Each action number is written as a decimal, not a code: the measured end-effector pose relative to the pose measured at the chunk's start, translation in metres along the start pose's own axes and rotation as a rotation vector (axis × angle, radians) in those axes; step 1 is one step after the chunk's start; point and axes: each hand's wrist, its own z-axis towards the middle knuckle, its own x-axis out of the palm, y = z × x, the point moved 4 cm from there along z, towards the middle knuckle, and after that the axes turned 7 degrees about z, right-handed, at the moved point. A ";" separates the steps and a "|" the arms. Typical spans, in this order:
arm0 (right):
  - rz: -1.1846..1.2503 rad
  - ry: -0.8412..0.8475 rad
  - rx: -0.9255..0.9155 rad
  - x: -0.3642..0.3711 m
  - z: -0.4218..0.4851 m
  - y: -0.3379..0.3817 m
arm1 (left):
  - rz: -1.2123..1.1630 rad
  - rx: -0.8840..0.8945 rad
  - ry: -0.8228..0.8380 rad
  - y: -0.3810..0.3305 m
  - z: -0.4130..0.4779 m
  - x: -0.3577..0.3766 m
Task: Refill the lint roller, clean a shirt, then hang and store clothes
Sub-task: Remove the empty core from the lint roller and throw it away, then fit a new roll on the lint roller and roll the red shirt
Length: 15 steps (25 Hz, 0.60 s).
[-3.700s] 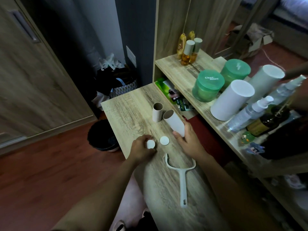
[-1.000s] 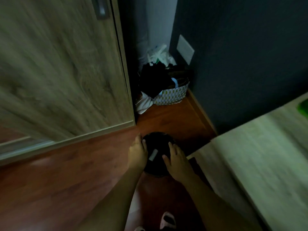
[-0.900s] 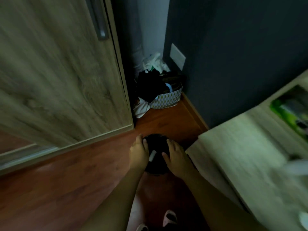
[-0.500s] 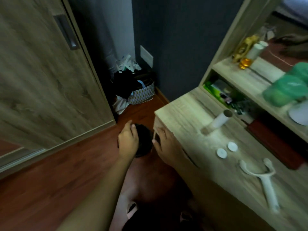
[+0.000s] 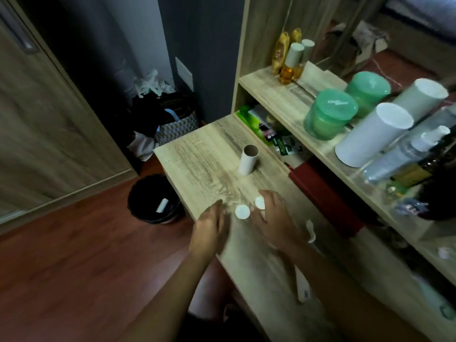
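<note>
Returned from black floor bin (image 5: 148, 178) to wooden counter (image 5: 202, 164): left hand (image 5: 209, 228) relaxed, empty; right hand (image 5: 274, 220) at one round white plastic cap (image 5: 259, 202), grasp unclear; second cap (image 5: 242, 211) between hands; upright cardboard tube (image 5: 248, 162) beyond both.

Home, bedroom dressing corner. Wood-grain wardrobe door (image 5: 49, 114) fills upper left. Patterned basket (image 5: 177, 127) heaped with dark clothes in corner, centre left. Vanity shelf (image 5: 278, 95) at upper right carries toiletry bottles (image 5: 286, 70) and green jars (image 5: 328, 114), mirror (image 5: 370, 33) behind. Black waste bin (image 5: 148, 201) on reddish wood floor (image 5: 74, 255).
</note>
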 end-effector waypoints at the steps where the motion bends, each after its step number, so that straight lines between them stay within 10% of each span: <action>1: -0.011 0.019 0.004 -0.004 0.012 -0.010 | 0.013 0.015 0.025 -0.009 0.000 0.007; 15: 0.437 0.040 0.007 0.017 0.132 -0.017 | 0.279 0.173 0.064 -0.017 0.010 0.069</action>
